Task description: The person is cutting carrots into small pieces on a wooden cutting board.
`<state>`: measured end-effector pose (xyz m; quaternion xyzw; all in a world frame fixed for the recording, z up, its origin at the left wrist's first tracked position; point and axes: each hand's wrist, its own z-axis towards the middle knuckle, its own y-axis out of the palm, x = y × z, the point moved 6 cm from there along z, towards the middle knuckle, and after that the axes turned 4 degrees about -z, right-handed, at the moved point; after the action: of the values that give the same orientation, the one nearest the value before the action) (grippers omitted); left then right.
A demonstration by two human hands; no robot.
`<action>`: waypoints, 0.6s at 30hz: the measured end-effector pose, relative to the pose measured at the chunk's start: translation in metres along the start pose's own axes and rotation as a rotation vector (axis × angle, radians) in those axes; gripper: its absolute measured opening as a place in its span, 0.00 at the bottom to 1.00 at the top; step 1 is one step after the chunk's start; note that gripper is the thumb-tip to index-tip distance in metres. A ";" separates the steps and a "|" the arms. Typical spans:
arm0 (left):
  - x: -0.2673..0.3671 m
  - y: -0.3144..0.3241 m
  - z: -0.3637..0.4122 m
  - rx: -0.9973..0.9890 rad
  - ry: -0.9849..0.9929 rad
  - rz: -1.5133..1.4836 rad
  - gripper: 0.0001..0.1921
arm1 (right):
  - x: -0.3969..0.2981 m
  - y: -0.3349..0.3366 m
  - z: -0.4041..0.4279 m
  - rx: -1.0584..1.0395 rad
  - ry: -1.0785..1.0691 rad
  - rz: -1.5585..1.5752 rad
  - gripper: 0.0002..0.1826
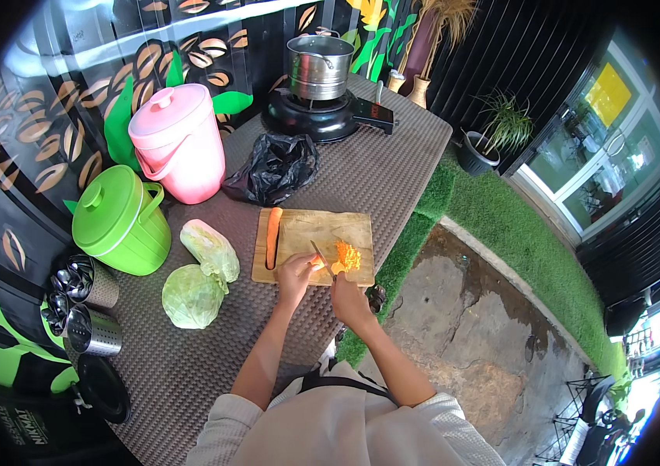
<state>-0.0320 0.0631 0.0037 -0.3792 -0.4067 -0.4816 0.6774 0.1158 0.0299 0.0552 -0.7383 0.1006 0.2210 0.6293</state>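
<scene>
My left hand (296, 276) steadies a carrot piece (318, 260) on the wooden cutting board (306, 227). In my right hand (348, 300) is a knife (322, 256), its blade lying against the carrot piece. A pile of chopped carrot (348, 256) sits to the right of the blade, with a larger slice (337, 267) just below it. Along the board's left side, over the handle slot, lies a whole peeled carrot (273, 237). Left of the board are a round cabbage (193, 296) and a napa cabbage (210, 247), touching each other.
A black plastic bag (277, 166) lies behind the board. Farther back, a metal pot (319, 67) stands on a portable gas stove (312, 116). Pink (178, 145) and green lidded buckets (123, 221) and perforated metal utensil holders (94, 329) line the left. The woven-textured table (388, 198) ends at right.
</scene>
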 end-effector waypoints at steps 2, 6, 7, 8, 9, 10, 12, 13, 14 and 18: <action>-0.006 -0.001 0.000 0.004 -0.009 -0.013 0.13 | -0.006 0.002 -0.001 -0.013 -0.002 -0.062 0.11; -0.004 0.002 -0.001 0.001 0.012 0.055 0.13 | -0.004 0.004 0.001 -0.083 0.029 -0.131 0.11; -0.003 0.002 -0.002 0.000 0.010 0.055 0.13 | -0.006 0.001 0.002 -0.085 0.030 -0.131 0.11; 0.000 0.001 -0.002 0.010 0.038 0.079 0.13 | -0.006 0.000 0.003 -0.129 0.038 -0.133 0.14; 0.002 0.000 -0.003 0.020 0.067 0.102 0.13 | -0.008 -0.001 0.003 -0.173 0.046 -0.135 0.17; 0.003 0.000 -0.003 0.020 0.066 0.102 0.13 | -0.009 0.000 0.003 -0.174 0.046 -0.135 0.17; 0.003 0.001 -0.003 0.014 0.069 0.111 0.13 | -0.011 -0.002 0.004 -0.106 0.071 -0.094 0.13; 0.003 0.000 -0.003 0.013 0.067 0.112 0.13 | -0.013 0.000 0.006 -0.108 0.072 -0.094 0.13; 0.003 -0.001 -0.003 0.013 0.066 0.107 0.14 | -0.014 0.003 0.009 -0.127 0.084 -0.087 0.13; 0.008 -0.003 -0.004 0.014 0.052 0.144 0.15 | 0.001 0.024 0.019 -0.173 0.069 -0.034 0.13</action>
<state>-0.0324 0.0561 0.0100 -0.3902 -0.3639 -0.4385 0.7232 0.1023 0.0442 0.0314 -0.7988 0.0900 0.1925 0.5629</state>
